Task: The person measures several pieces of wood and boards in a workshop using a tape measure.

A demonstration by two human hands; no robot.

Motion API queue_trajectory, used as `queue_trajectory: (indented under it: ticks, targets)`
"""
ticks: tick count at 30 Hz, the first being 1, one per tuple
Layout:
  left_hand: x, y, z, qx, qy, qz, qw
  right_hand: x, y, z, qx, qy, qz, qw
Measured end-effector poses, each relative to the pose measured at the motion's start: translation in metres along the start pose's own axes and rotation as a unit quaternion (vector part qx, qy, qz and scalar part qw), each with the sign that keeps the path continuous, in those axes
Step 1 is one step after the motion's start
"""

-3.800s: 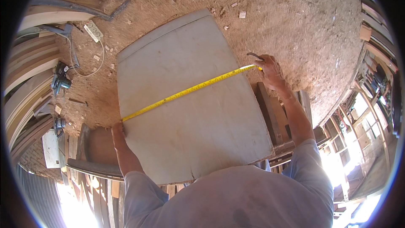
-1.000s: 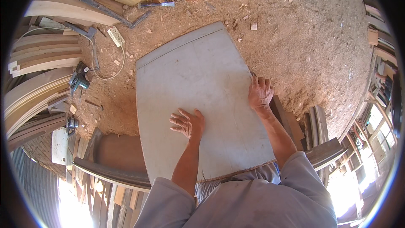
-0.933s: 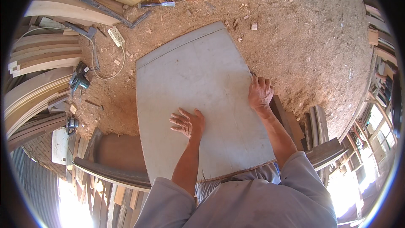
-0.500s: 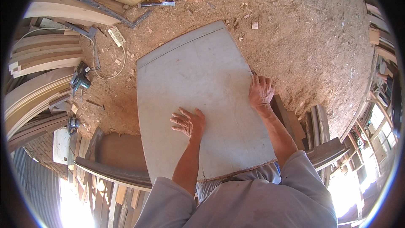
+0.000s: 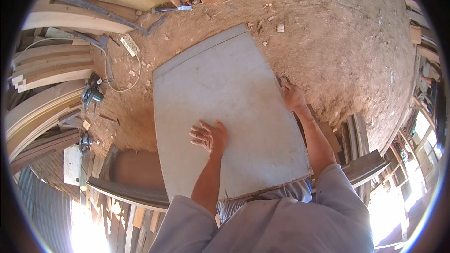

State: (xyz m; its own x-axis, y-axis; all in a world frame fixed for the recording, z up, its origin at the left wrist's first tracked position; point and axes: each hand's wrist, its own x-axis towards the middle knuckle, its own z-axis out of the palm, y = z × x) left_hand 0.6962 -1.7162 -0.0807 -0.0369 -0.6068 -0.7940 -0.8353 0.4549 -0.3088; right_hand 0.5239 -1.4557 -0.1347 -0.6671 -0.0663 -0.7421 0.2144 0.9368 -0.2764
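A large pale grey wooden panel point(image 5: 220, 93) leans toward my body, its lower edge at my lap and its far end reaching out over the dirt. My left hand point(image 5: 209, 136) rests on the panel's face, fingers spread, with nothing in it. At the panel's right edge, my right hand point(image 5: 293, 97) is closed, its fingers curled inward and partly hidden. A small dark piece point(image 5: 283, 80) shows at those fingers against the edge; its kind is too hidden to tell.
Wood chips litter the dirt floor point(image 5: 337, 56). At left lie a white power strip point(image 5: 130, 45) with its cord, a dark-teal power tool point(image 5: 92, 91) and stacked boards point(image 5: 56, 68). A chisel-like tool point(image 5: 173, 8) lies at the far side. Dark timber point(image 5: 363, 168) lies beside my right arm.
My right hand has shifted slightly outward along the panel's right edge and turned, so its fingers show less. My left hand stays in place. The view has tilted slightly.
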Motion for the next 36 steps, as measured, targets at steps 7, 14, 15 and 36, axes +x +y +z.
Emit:
queue_trajectory:
  ticks: [7, 14, 15, 36]
  targets:
    - [0.003, -0.002, 0.001, 0.014, 0.005, -0.006, 1.000, -0.015, 0.044, -0.004, 0.199, -0.145, 0.038, 0.968]
    - [0.005, 0.005, -0.002, 0.041, 0.005, 0.002, 0.999, -0.008, 0.040, -0.012, 0.145, -0.127, -0.033, 0.981]
    - [0.007, 0.004, -0.002, 0.042, 0.007, 0.005, 0.999, -0.007, 0.040, -0.009, 0.107, -0.130, -0.002, 0.986]
    - [0.013, 0.010, -0.013, 0.044, 0.020, 0.029, 0.998, -0.019, 0.017, -0.036, 0.131, -0.102, -0.024, 0.986]
